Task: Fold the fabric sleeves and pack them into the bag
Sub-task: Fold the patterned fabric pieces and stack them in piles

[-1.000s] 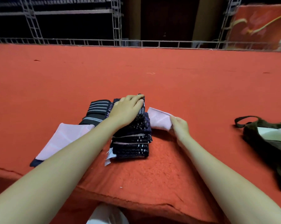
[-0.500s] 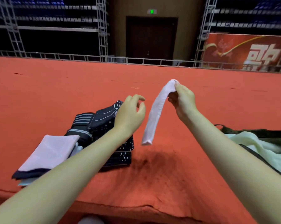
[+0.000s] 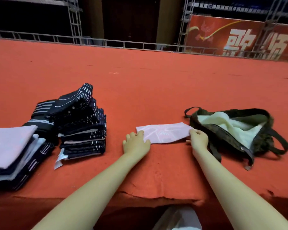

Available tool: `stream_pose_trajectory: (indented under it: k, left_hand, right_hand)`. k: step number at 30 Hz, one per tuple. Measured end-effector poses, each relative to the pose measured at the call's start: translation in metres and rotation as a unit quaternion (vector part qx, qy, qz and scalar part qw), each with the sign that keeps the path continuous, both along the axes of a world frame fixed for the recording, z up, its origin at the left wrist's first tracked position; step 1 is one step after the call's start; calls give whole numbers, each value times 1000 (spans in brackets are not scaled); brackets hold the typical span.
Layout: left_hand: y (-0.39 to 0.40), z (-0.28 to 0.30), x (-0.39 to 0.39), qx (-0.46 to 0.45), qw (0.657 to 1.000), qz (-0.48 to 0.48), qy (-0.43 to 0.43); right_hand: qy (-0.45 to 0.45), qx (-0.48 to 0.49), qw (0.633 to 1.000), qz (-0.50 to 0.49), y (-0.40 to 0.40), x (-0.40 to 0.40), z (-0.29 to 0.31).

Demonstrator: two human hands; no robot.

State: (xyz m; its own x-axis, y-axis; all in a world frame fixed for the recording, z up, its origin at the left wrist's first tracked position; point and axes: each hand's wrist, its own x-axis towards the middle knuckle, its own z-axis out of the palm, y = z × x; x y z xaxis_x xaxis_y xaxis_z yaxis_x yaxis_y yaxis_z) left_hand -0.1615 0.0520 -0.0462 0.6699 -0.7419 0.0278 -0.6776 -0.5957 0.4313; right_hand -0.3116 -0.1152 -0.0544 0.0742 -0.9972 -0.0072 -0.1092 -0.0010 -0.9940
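A red carpeted surface (image 3: pixel 156 83) fills most of the view and carries everything; its near edge is frayed and drops into shadow. Beyond it, a metal railing (image 3: pixel 106 43) runs across the back, with a red banner (image 3: pixel 239 37) at the far right whose white lettering is cut off by the frame edge.

The dark olive bag (image 3: pixel 236 130) lies open on the right, its straps sprawled on the carpet, with a pale green cloth (image 3: pixel 229 125) inside; how much else it holds cannot be made out. Left of centre stands a stack of dark patterned fabric sleeves (image 3: pixel 83 130), folded, with a white tag poking out near its base. At the far left a second pile (image 3: pixel 12 150), pink on top over dark and white layers, is cut off by the frame edge.

Between the stack and the bag, the pink fabric sleeve (image 3: pixel 163 132) lies flat on the carpet, its right end just beside the bag. The left hand (image 3: pixel 136 144) rests on its left end with relaxed, spread fingers pressing down. The right hand (image 3: pixel 198 139) is at its right end, fingers curled at the edge; whether they actually pinch the cloth cannot be told.
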Motion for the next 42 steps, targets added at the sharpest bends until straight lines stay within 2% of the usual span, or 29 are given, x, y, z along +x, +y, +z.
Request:
stream_pose_trajectory:
  k: [5,8,11,12,16,19,21,22,24,27,30,31,34,38,42]
  left_hand:
    - [-20,-9,6,-44,999,23,-4]
    - [-22,-17,9,-94,994,48,-11]
    - [-22,-22,12,-134,990,48,10]
    - [-22,-22,14,-157,986,48,17]
    - [-21,-25,18,-305,949,53,58]
    - [-18,-22,17,-381,921,72,28]
    - [-22,-22,18,-365,930,35,32]
    - [-27,-24,19,-326,944,10,57]
    - [-35,-22,21,-238,965,-12,109]
    - [-45,-9,27,-198,965,12,174]
    - [-48,1,29,-200,940,5,277]
    - [-46,1,27,-212,934,0,287]
    - [-39,-14,23,-245,939,-15,241]
    - [-35,-15,27,-325,906,24,272]
    - [-31,-17,32,-308,918,29,246]
  right_hand:
    - [42,-23,998,40,-2,26,3]
    - [86,-93,990,65,16,45,1]
    - [9,-178,971,160,32,53,-2]
    - [10,-194,959,205,35,53,-4]
    - [122,-206,906,349,43,56,-11]
    - [117,-195,921,317,42,60,-11]
    - [144,-239,929,244,38,60,-15]
    - [152,-248,931,221,36,60,-17]
    - [143,-233,940,207,35,57,-20]
    - [115,-212,947,212,36,55,-17]
    - [88,-202,948,227,37,57,-14]
    - [80,-195,950,231,36,58,-14]
    - [81,-183,950,239,39,59,-12]
    - [153,-227,928,253,39,60,-15]
    - [207,-263,904,265,35,63,-21]
